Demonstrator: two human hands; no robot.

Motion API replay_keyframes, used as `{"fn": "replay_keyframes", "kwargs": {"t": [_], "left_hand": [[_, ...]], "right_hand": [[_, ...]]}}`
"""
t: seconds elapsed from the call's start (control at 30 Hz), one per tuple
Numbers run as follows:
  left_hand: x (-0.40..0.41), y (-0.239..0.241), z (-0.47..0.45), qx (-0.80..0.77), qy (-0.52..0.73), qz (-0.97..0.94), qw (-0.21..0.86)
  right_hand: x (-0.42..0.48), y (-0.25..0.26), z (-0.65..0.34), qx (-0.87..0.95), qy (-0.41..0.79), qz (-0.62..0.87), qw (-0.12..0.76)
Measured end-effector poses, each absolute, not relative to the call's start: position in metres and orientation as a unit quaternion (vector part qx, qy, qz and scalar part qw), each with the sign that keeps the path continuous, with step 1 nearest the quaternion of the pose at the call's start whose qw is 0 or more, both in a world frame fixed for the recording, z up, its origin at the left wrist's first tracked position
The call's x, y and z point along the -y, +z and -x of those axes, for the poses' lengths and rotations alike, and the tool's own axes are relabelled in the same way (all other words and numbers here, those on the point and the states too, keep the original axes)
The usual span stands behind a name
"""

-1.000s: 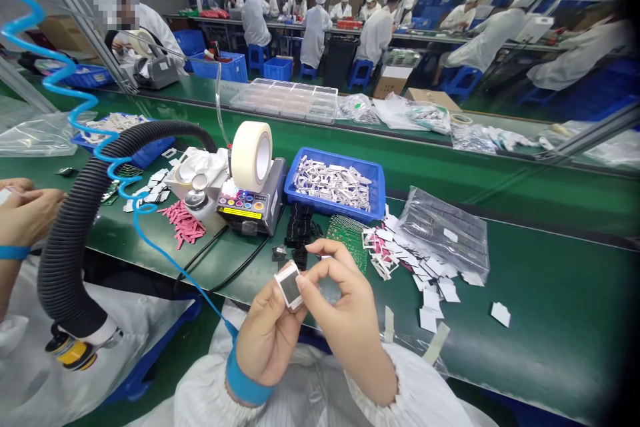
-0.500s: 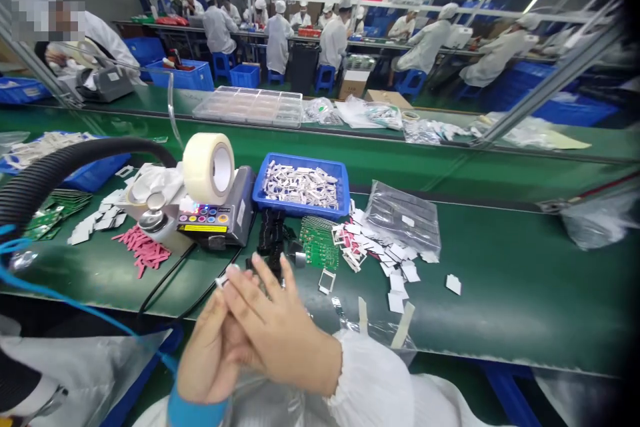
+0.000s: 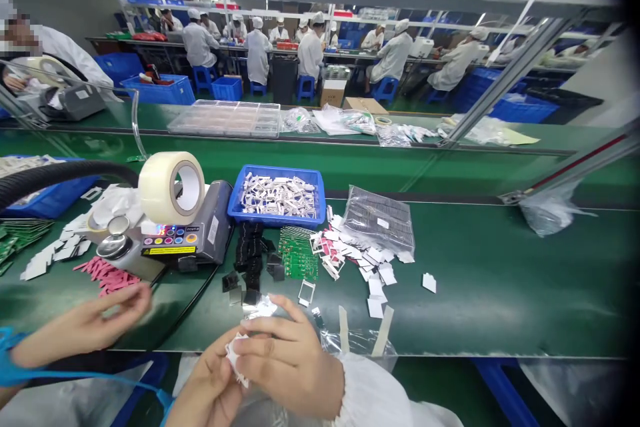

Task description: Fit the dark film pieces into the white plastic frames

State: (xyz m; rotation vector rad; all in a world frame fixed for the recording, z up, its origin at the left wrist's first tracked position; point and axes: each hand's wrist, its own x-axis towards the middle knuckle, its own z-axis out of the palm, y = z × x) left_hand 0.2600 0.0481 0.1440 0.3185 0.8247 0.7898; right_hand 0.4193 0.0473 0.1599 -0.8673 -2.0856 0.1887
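Observation:
My left hand [image 3: 207, 383] is closed around a small white plastic piece [image 3: 236, 357] low in front of the bench edge. Fingers of my right hand [image 3: 295, 363] press against the same piece from the other side, hiding part of it. Just beyond my fingertips lie small shiny pieces [image 3: 263, 307] and a white frame [image 3: 307, 293]. Green circuit boards [image 3: 299, 255] and black parts [image 3: 249, 253] are farther back. At the left, another person's hand [image 3: 95, 323] reaches over the bench near pink strips [image 3: 107, 275].
A tape dispenser [image 3: 210, 233] with a large tape roll [image 3: 157, 188] stands left of a blue bin [image 3: 277, 220] of white parts. White squares [image 3: 377, 287] are scattered beside a bagged stack of trays [image 3: 380, 220]. A blue cord [image 3: 115, 379] crosses at lower left.
My hands have moved lower and nearer to me, with the white piece between them turned more into view. Another person's hand has come in from the left. The camera view has shifted.

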Motion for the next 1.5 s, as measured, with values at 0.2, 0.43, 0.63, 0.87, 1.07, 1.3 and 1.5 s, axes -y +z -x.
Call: {"fn": "replay_keyframes", "kwargs": {"t": [0.2, 0.43, 0.63, 0.87, 1.07, 1.3, 1.5], "left_hand": [[-0.057, 0.139, -0.263, -0.369, 0.405, -0.123, 0.827], [-0.059, 0.141, -0.267, -0.366, 0.376, -0.176, 0.833], [-0.063, 0.145, -0.269, -0.33, 0.395, -0.199, 0.834], [-0.065, 0.138, -0.268, -0.305, 0.412, -0.211, 0.832], [-0.07, 0.13, -0.267, -0.305, 0.411, -0.217, 0.831], [-0.071, 0.134, -0.282, -0.311, 0.457, -0.246, 0.796], [-0.07, 0.144, -0.295, -0.317, 0.522, -0.265, 0.746]], "right_hand": [[-0.067, 0.132, -0.477, 0.791, 0.004, 0.545, 0.279], [-0.091, 0.093, -0.512, 0.766, -0.048, 0.63, 0.114], [-0.092, 0.096, -0.514, 0.78, -0.047, 0.617, 0.093], [-0.094, 0.095, -0.509, 0.777, -0.046, 0.62, 0.094], [-0.097, 0.098, -0.517, 0.784, -0.055, 0.604, 0.132], [-0.063, 0.158, -0.489, 0.772, 0.01, 0.551, 0.317], [-0.044, 0.198, -0.43, 0.787, 0.012, 0.479, 0.388]]}}
